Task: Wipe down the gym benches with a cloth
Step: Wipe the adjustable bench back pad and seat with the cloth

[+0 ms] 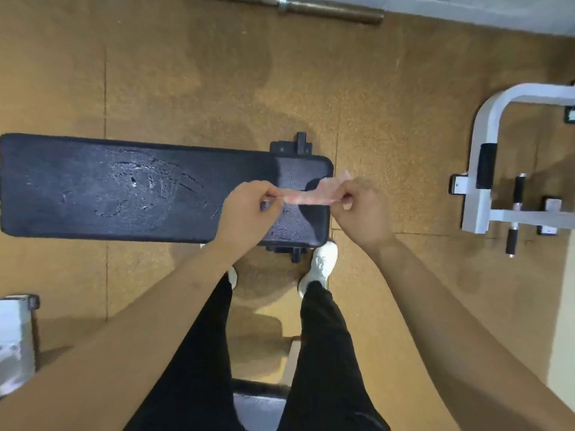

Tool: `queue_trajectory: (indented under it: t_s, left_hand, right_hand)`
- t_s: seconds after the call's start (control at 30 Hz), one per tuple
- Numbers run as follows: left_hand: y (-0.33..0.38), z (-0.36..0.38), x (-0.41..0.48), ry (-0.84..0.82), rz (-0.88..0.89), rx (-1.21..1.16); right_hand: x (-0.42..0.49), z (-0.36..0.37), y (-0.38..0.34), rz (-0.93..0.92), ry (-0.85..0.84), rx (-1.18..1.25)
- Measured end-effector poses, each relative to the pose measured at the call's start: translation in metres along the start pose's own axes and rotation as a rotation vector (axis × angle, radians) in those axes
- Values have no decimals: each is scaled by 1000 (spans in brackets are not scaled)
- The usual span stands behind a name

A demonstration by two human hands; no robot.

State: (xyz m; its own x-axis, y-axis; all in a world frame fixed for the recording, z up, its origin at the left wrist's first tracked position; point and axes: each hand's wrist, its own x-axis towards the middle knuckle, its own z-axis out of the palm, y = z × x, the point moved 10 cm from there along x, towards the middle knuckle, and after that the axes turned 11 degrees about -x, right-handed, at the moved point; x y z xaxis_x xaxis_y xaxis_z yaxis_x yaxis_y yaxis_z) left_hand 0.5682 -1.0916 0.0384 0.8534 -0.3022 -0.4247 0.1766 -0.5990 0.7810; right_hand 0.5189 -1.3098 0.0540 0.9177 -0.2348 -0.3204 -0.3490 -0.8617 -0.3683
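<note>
A long black padded gym bench [93,188] lies across the floor in front of me, with wet smears shining on the middle of its pad. Above its right end I hold a small pink cloth [308,194] stretched between both hands. My left hand [249,209] pinches the cloth's left end over the pad. My right hand [357,206] pinches the right end, just past the bench's right edge. The cloth hangs clear of the pad.
A white metal machine frame [485,169] with black grips stands on the right. A steel barbell [329,9] lies on the floor at the top. A pale metal object [15,340] sits at the lower left. My white shoes [320,265] stand against the bench's near side.
</note>
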Motion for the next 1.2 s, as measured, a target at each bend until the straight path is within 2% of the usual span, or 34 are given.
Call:
queue_trajectory:
  t_s: [0.07,0.13,0.23,0.3,0.33,0.5,0.53,0.67,0.73,1.0,1.2]
  left_hand:
    - [-12,15,12,16,66,74]
    - [-45,44,15,-36,71,140]
    - [-108,83,12,-171,-29,230]
    - [-137,90,4,-170,-102,248]
    - [-147,87,0,-134,-127,245]
    - [-177,55,-17,61,-160,357]
    - [-184,50,-22,76,-172,396]
    - [-210,43,-35,86,-257,505]
    - [-220,43,-37,97,-283,501]
    - [-228,46,-34,112,-262,474]
    - [-229,42,-33,104,-255,484]
  right_hand:
    - [4,35,11,-9,-14,-36]
    - [0,82,26,-6,-97,-73]
    - [-11,151,50,48,-342,-203]
    - [-14,181,56,61,-423,-247]
    - [-12,187,53,29,-383,-248]
    - [5,182,26,-122,30,-218]
    - [8,184,21,-141,63,-247]
    - [22,229,23,-185,-136,-426]
    - [23,243,25,-222,-172,-467]
    - [65,233,25,-168,-100,-557]
    - [112,219,17,-207,-89,-585]
